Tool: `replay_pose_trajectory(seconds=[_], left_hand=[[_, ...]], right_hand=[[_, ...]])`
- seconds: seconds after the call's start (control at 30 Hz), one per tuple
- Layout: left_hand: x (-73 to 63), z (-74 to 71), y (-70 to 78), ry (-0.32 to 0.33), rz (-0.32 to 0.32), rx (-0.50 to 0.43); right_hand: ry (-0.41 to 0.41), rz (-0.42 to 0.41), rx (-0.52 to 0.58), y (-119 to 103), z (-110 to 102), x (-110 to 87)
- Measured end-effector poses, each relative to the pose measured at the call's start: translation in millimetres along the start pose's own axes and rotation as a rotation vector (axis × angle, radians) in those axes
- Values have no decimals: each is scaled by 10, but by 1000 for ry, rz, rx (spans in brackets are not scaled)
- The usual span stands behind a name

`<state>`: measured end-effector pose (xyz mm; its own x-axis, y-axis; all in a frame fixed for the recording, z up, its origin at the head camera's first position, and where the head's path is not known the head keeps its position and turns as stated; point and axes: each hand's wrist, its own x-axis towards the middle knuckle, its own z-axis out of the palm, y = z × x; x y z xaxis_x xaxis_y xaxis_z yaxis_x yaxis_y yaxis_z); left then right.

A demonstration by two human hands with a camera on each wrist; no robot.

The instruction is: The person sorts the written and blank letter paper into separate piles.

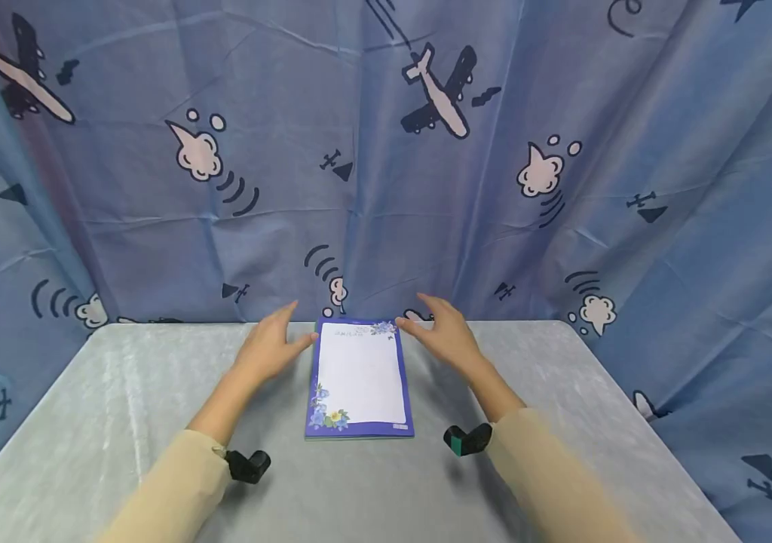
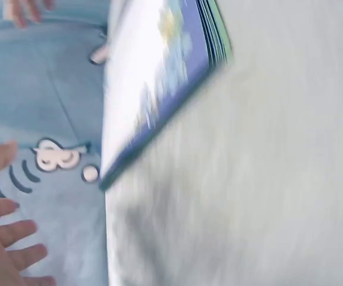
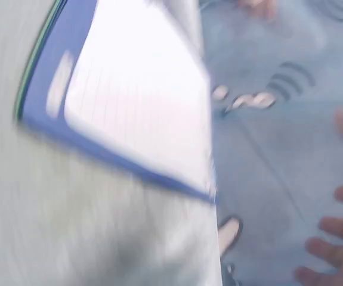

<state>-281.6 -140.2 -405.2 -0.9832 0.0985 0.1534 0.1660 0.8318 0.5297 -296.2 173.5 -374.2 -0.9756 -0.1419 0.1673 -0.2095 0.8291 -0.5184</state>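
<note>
A notebook [image 1: 360, 377] with a white cover panel, blue-violet border and printed flowers lies near the table's far edge. In the left wrist view the notebook [image 2: 136, 77] is blurred, with layered page edges along one side. Just left of its upper part hovers my left hand [image 1: 268, 348], fingers spread and nothing held. On the opposite side my right hand [image 1: 447, 338] is held the same way, thumb close to the upper right corner. The right wrist view has the notebook [image 3: 141, 89] blurred, with my right hand [image 3: 341, 238] apart from it.
A pale grey cloth-covered table [image 1: 155, 377] spreads under the notebook. Right behind its far edge hangs a blue curtain [image 1: 277, 166] printed with planes and clouds. Each wrist carries a black camera mount, on the left [image 1: 248, 466] and the right [image 1: 467, 439].
</note>
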Motion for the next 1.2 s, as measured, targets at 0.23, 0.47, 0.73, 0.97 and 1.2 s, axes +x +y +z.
replay_pose_trajectory(seconds=[0.23,0.47,0.73,0.97,1.2], left_hand=[[-119,267,57,87,-80,-337],[-183,490,128,126,-127,-480],[-242,643,118,170,-109,-474],[-273,748,40,188,-92,-454],[-298,816,11,180,-110,-406]], right_hand=[[90,84,333,7,212,-194],[129,130,466,102,506,-334],[169,160,472,133,747,-388],[233,145,378,210,923,-384],[287,174,322,244,1008,-397]])
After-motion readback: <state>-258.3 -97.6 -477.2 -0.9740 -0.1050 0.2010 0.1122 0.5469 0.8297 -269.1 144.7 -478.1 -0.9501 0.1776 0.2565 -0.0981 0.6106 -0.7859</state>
